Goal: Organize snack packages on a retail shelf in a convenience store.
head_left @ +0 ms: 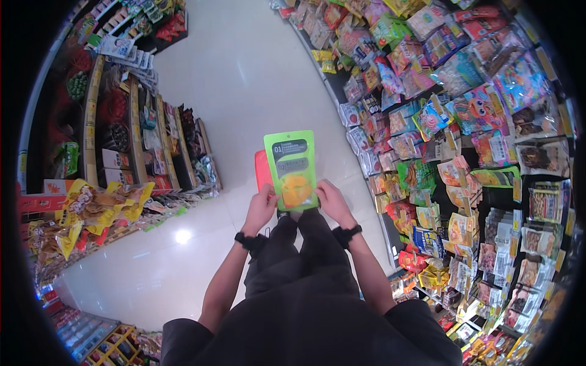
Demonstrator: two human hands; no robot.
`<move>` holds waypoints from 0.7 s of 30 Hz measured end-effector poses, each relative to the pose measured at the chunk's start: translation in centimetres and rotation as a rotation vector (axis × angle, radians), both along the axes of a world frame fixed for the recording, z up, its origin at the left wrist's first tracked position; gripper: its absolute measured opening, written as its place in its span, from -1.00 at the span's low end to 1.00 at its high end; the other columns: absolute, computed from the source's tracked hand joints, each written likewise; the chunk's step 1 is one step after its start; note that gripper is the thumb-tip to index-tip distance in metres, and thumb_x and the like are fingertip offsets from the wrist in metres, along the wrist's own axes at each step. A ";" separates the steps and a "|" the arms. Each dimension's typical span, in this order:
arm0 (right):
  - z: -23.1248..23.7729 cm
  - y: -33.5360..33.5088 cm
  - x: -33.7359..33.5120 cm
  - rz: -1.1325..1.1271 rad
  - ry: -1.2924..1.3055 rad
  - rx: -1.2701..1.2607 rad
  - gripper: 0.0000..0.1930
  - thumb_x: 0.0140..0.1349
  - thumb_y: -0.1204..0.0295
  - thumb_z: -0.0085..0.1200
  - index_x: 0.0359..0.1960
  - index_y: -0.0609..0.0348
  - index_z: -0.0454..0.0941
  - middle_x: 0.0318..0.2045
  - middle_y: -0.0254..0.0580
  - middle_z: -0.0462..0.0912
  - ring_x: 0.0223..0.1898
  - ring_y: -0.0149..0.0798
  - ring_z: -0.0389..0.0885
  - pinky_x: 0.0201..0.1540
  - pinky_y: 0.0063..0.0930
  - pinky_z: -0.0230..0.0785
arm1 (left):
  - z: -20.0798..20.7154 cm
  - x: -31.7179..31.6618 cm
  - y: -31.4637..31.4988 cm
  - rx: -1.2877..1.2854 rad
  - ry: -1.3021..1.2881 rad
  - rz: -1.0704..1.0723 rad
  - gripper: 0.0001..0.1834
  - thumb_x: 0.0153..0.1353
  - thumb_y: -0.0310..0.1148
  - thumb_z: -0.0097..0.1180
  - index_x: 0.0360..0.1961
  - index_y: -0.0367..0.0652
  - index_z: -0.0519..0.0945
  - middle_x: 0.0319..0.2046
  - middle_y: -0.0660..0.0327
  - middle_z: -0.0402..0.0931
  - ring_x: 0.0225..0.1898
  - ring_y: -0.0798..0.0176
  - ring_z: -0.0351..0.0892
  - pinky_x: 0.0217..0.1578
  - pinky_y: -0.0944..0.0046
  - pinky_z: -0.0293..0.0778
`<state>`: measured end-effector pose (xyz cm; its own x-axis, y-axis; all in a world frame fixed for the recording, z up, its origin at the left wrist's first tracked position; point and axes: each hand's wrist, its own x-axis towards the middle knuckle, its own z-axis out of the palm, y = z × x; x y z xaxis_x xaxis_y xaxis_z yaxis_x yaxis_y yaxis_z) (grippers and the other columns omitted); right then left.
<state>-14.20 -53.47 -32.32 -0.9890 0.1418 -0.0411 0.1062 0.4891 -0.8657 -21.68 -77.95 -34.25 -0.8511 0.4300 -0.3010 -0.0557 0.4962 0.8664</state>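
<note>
A green snack pouch (305, 152) hangs upright in front of my body, with dark label panels and a small hole at its top. Through its clear lower window show yellow pieces that look like dried fruit. My left hand (262, 206) is closed on its lower left edge. At the lower right edge, my right hand (332, 200) pinches the same pouch. A red flat thing (263, 171) sticks out behind the pouch on the left, just above my left fingers. Most of it is hidden, and I cannot tell whether my left hand also grips it.
Shelves on my right are packed with bagged snacks (467, 113). On the left, tiered shelving (131, 122) carries packets and boxes, with yellow snack bags (104, 207) at its near end. A shiny pale floor (244, 67) runs between them.
</note>
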 end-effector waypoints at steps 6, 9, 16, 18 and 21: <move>12.6 -1.3 1.9 -0.074 0.105 -0.051 -0.92 0.34 0.55 0.07 -0.23 0.32 0.45 -0.36 0.01 0.51 -0.34 0.03 0.52 -0.24 -0.32 0.40 | 11.9 1.5 -1.2 0.278 0.073 0.017 -0.89 0.37 -0.50 0.12 -0.15 -0.31 0.51 -0.38 0.00 0.67 -0.35 0.21 0.74 -0.34 0.27 0.57; 17.4 -2.5 1.5 -0.075 0.151 0.001 -0.93 0.35 0.58 0.06 -0.22 0.32 0.45 -0.35 -0.03 0.50 -0.34 0.00 0.50 -0.25 -0.35 0.39 | 16.3 0.9 -1.8 0.356 0.174 0.046 -0.89 0.36 -0.49 0.14 -0.16 -0.31 0.56 -0.36 0.06 0.69 -0.34 0.22 0.75 -0.30 0.29 0.59; 20.3 -6.6 0.7 -0.171 0.312 0.014 -0.93 0.37 0.58 0.05 -0.20 0.34 0.47 -0.35 -0.05 0.51 -0.31 -0.11 0.54 -0.17 -0.39 0.40 | 20.9 1.8 -2.9 0.276 0.311 0.211 -0.88 0.37 -0.49 0.12 -0.16 -0.34 0.57 -0.38 0.07 0.68 -0.37 0.23 0.73 -0.36 0.28 0.62; 20.4 -6.8 1.0 -0.190 0.310 0.010 -0.92 0.37 0.57 0.06 -0.18 0.35 0.50 -0.34 -0.09 0.56 -0.29 -0.21 0.58 -0.12 -0.45 0.43 | 21.8 2.4 -3.0 0.296 0.359 0.247 -0.89 0.35 -0.48 0.14 -0.19 -0.32 0.58 -0.40 0.02 0.67 -0.43 0.17 0.72 -0.49 0.26 0.54; 20.6 -6.5 1.5 -0.182 0.289 0.007 -0.92 0.37 0.57 0.06 -0.20 0.36 0.51 -0.34 -0.09 0.57 -0.28 -0.22 0.59 -0.12 -0.44 0.43 | 22.3 3.0 -3.1 0.266 0.392 0.249 -0.89 0.36 -0.47 0.15 -0.19 -0.32 0.58 -0.43 0.01 0.67 -0.47 0.16 0.71 -0.52 0.26 0.53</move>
<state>-12.72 -59.97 -11.72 -0.9180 0.3164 0.2391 -0.0573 0.4906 -0.8695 -18.65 -81.05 -11.93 -0.9638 0.2190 0.1520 0.2095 0.2698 0.9398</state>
